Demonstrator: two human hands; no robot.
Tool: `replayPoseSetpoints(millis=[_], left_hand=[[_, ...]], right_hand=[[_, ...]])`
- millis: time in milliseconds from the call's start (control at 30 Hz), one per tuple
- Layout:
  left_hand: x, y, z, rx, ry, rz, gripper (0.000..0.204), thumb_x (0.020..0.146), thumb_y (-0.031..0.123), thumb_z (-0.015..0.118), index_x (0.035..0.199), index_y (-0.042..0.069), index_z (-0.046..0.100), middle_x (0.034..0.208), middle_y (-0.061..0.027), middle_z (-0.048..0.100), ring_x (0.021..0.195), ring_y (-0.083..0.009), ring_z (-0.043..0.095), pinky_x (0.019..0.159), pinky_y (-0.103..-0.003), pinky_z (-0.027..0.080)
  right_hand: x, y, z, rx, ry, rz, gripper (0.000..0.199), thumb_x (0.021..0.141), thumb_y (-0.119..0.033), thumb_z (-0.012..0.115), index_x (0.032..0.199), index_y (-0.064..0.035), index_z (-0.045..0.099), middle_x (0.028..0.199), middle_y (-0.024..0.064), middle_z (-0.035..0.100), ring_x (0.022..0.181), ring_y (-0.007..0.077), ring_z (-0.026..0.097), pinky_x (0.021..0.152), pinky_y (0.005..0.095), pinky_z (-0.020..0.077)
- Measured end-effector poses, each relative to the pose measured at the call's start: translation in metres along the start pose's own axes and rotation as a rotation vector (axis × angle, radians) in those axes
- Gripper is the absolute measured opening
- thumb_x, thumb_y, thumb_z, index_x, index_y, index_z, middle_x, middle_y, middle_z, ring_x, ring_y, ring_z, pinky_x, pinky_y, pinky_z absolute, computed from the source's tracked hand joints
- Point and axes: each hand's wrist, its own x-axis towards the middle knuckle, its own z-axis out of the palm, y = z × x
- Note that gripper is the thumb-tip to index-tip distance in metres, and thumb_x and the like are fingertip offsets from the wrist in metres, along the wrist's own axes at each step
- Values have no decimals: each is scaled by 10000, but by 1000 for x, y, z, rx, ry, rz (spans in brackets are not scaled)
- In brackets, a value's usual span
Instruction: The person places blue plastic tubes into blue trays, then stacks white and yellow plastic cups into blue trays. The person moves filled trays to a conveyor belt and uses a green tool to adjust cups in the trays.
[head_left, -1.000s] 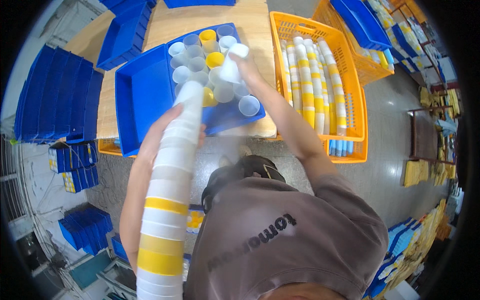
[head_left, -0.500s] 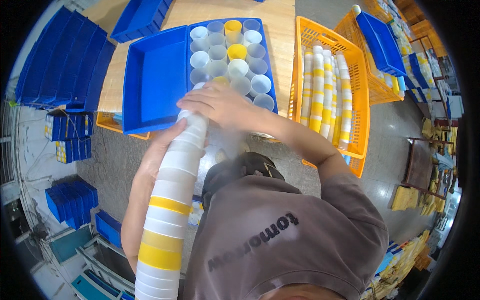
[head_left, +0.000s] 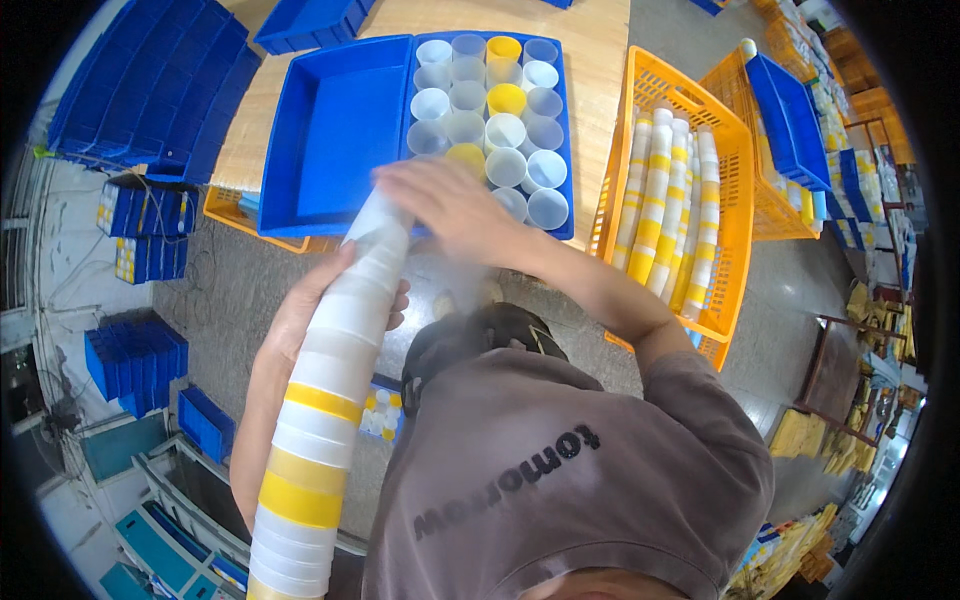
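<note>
A long stack of nested cups [head_left: 325,400], white with yellow bands, slants up from the lower edge toward the table. My left hand [head_left: 312,295] is wrapped round it below its upper end, thumb on one side and fingertips showing on the other. Over the upper end lies my right hand [head_left: 435,200], its fingers bent round the top cup and slightly blurred. Just beyond, a blue tray [head_left: 568,150] holds rows of upright cups, mostly translucent white with a few yellow. To its left is another blue tray [head_left: 335,130] with nothing in it.
Right of the wooden table [head_left: 600,90], a yellow crate [head_left: 735,240] holds several long cup stacks [head_left: 655,200]. Another blue tray [head_left: 310,22] lies at the table's far left. Blue bins [head_left: 140,90] are piled at the left, with more bins [head_left: 135,365] on the floor.
The view has shifted, so the trays and crate appear farther right. My right hand has drawn back slightly from the cup rows and stays at the stack's upper end. The left hand keeps its hold.
</note>
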Motion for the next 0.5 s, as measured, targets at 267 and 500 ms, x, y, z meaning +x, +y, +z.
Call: replayPoseSetpoints(millis=[267, 500], left_hand=[[-22, 9, 23, 125, 43, 194, 727, 875, 443, 673, 1319, -92, 461, 973, -225, 655, 766, -254, 698, 630, -314, 602], [-60, 5, -25, 52, 281, 292, 807, 848, 526, 669, 1310, -106, 473, 881, -219, 676, 693, -243, 715, 621, -297, 620]], right_hand=[[42, 70, -7, 270, -140, 284, 445, 863, -139, 682, 1267, -67, 512, 1092, 119, 672, 1068, 322, 622, 928, 463, 447], [12, 88, -7, 432, 132, 770, 1217, 627, -388, 925, 1494, 46, 190, 1440, 265, 425, 1333, 364, 445, 1125, 440, 345]])
